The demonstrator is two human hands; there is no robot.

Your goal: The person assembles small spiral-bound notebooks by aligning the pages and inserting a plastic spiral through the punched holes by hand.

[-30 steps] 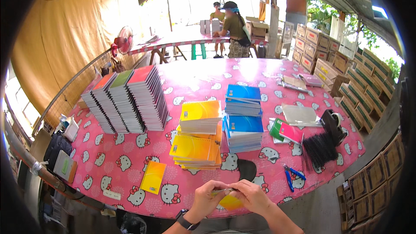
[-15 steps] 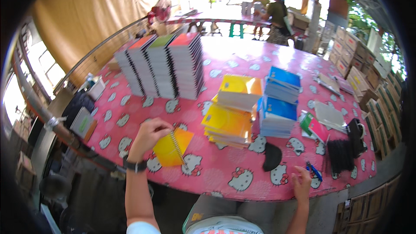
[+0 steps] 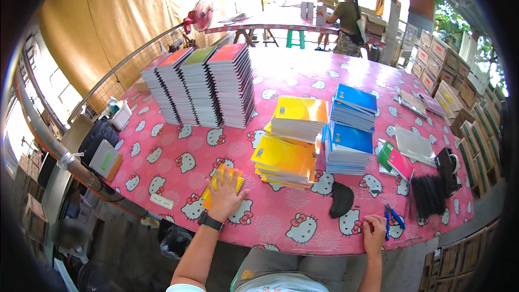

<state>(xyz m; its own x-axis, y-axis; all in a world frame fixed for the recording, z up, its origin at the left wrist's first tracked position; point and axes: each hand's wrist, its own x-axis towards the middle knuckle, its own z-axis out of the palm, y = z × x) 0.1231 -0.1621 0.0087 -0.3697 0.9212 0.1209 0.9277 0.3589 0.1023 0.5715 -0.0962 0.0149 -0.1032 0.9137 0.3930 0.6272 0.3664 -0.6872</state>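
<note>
My left hand (image 3: 224, 197) lies flat with spread fingers on a small yellow notebook (image 3: 220, 181) near the front edge of the pink patterned table (image 3: 178, 157). A dark watch sits on that wrist. My right hand (image 3: 374, 232) rests on the table's front edge, fingers curled, just left of blue-handled pliers (image 3: 393, 219); whether it holds anything is unclear. Between the hands lies a black curved object (image 3: 341, 199). Behind them stand stacks of yellow notebooks (image 3: 285, 161) and blue notebooks (image 3: 349, 147).
Tall stacks of spiral notebooks (image 3: 203, 85) stand at the back left. Black spiral bindings (image 3: 428, 196), a green and pink book (image 3: 396, 159) and clear covers (image 3: 413, 143) lie at the right. Boxes line the right wall. Two people stand at a far table (image 3: 346, 13).
The view has shifted. My left hand has laid the yellow notebook flat on the table and now presses on it with open fingers. My right hand stays at the front edge.
</note>
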